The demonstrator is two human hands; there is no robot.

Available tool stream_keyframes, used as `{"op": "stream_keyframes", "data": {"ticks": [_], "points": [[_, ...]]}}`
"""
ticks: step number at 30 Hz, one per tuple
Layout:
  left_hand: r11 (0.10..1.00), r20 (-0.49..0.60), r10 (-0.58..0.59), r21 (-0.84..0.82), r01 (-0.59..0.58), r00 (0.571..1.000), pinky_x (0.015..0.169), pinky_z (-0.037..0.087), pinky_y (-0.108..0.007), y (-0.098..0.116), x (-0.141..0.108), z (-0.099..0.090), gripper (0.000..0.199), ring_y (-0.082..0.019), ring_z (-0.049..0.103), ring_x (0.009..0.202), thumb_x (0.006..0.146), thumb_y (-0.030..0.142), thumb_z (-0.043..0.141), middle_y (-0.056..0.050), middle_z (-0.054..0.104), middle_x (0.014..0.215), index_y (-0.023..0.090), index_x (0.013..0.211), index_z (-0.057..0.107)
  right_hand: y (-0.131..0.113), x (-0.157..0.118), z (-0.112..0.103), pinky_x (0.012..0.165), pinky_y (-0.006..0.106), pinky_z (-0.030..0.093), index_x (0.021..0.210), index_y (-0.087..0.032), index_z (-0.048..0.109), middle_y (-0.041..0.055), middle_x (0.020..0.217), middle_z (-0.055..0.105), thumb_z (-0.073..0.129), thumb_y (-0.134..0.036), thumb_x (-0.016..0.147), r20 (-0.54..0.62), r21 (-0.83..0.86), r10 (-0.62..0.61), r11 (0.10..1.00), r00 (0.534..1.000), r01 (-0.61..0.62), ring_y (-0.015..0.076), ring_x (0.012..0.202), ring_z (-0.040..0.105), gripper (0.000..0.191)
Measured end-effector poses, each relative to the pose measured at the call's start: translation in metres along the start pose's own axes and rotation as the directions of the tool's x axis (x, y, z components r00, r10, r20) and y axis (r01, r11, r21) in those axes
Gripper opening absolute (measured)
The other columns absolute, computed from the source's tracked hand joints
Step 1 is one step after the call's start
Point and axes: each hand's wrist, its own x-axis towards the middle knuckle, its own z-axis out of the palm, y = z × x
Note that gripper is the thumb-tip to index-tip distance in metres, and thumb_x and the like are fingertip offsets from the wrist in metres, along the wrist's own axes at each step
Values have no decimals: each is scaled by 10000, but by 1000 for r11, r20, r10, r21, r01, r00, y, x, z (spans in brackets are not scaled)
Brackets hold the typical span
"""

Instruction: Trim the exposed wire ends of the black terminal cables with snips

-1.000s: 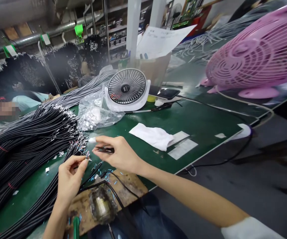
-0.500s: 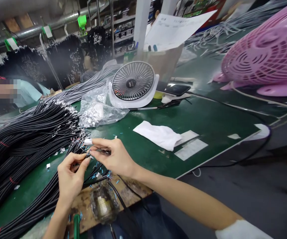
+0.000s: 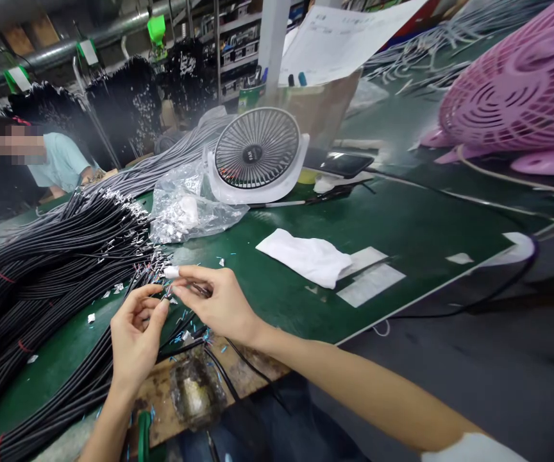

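Observation:
My left hand (image 3: 137, 333) pinches at the stripped end of a black cable, thumb and index finger close to its thin wires. My right hand (image 3: 222, 301) meets it from the right with closed fingers, holding the same cable; a white cover (image 3: 171, 273) sits on one fingertip. Fingers hide most of the cable end. Just left of my hands lie bundles of black cables (image 3: 41, 289) with bared ends. Below them, a metal block in a cloudy wrapping (image 3: 195, 394) stands on a stained wooden board (image 3: 252, 359) among blue wire scraps.
A small round fan (image 3: 252, 154) stands behind my hands beside a clear plastic bag (image 3: 185, 212). On the green table lie a white cloth (image 3: 303, 256) and a phone (image 3: 344, 164). A pink fan (image 3: 517, 96) is at right. Another person (image 3: 60, 160) sits at far left.
My left fingers have loosened and spread slightly at the cable end, while the right hand keeps nearly the same place. The view has shifted a little; the other person appears more upright.

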Motion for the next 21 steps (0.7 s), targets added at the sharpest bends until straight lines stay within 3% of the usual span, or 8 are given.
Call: {"op": "stream_keyframes", "data": {"ticks": [3,6,9,14,18,19,21], "points": [[994,59,-30,-100,36,998,415,343,-129,1,2,0,360,-36,441,471,724,352,700,40,527,623,172,1030,643,-3,5,0,533,198,430,813,-112,684,19,676,645,585,-137,706,17,110,119,987,993,-120,100,584,556,148],[958,184,-118,-238,160,976,385,321,-141,3,5,-1,404,-39,406,448,690,377,722,28,508,602,142,1013,657,-3,8,1,558,192,431,857,-109,681,9,674,648,605,-115,669,71,219,210,951,975,-220,87,582,548,203],[905,274,-178,-331,267,945,376,307,-133,7,5,-3,348,-44,405,460,658,361,745,29,497,614,178,939,656,-2,8,1,535,189,417,889,-102,677,9,657,647,620,-129,663,98,211,243,942,965,-259,82,557,531,235],[922,273,-117,-328,206,955,376,293,-131,14,4,-1,211,-26,387,418,680,341,725,44,502,642,215,803,609,0,-2,-3,520,185,419,903,-134,696,15,698,671,579,-138,730,3,-20,-9,1000,1000,9,90,574,546,210],[949,232,-191,-204,239,954,379,287,-149,18,6,-1,322,-31,391,408,616,337,774,26,538,619,186,876,658,5,-9,-8,635,200,480,995,-165,683,34,854,699,587,-146,769,77,-122,-335,931,939,343,106,677,610,246],[950,228,-221,-169,262,948,381,283,-153,18,7,-2,333,-36,398,413,608,345,780,10,556,611,162,864,673,6,-10,-9,651,204,484,997,-164,681,37,867,699,594,-145,767,86,-126,-364,920,928,372,110,690,616,246],[951,216,-254,-120,284,943,389,284,-157,16,7,-6,312,-47,415,425,613,373,779,-7,560,567,124,779,691,4,-8,-9,633,203,485,969,-158,683,31,832,702,593,-131,760,63,-98,-286,952,956,291,109,672,618,229]]}}
